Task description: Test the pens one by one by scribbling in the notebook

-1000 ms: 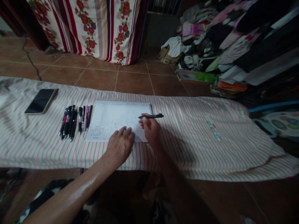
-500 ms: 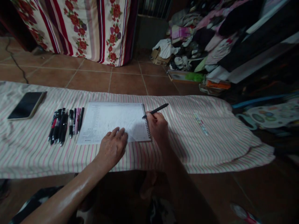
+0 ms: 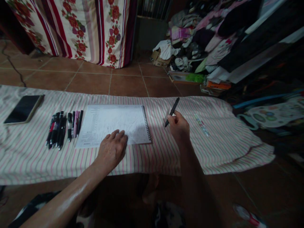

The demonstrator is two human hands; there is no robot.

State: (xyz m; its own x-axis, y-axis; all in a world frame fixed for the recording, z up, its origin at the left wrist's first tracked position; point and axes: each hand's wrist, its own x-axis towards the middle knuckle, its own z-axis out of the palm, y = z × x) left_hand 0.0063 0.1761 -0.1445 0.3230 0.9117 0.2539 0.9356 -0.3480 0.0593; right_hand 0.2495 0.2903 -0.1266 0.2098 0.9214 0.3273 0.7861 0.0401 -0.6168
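A spiral notebook [image 3: 118, 118] lies flat on the striped cloth, its wire binding on the right side and faint marks across the page. My left hand [image 3: 113, 145] rests open on the page's lower edge, fingers stretched out. To the right of the binding, my right hand [image 3: 180, 127] grips a black pen [image 3: 175, 106], its lower end pointing down and left, just above or on the cloth; I cannot tell which. Left of the notebook lie several pens [image 3: 56, 129], with a few more [image 3: 75, 124] beside them. Farther right is a slim, pale, patterned stick-like item [image 3: 201, 124].
A dark-screened phone [image 3: 23, 109] lies at the cloth's left end. The striped cloth [image 3: 161, 158] covers a long low surface. Beyond it are a tiled floor [image 3: 125, 84], a floral curtain [image 3: 90, 31] and a heap of clothes [image 3: 197, 34] with a cardboard box [image 3: 160, 58].
My right hand has moved right with the black pen, off the notebook's binding and over the cloth, and the pen now stands steeper. My left hand stays on the page. The view has shifted slightly.
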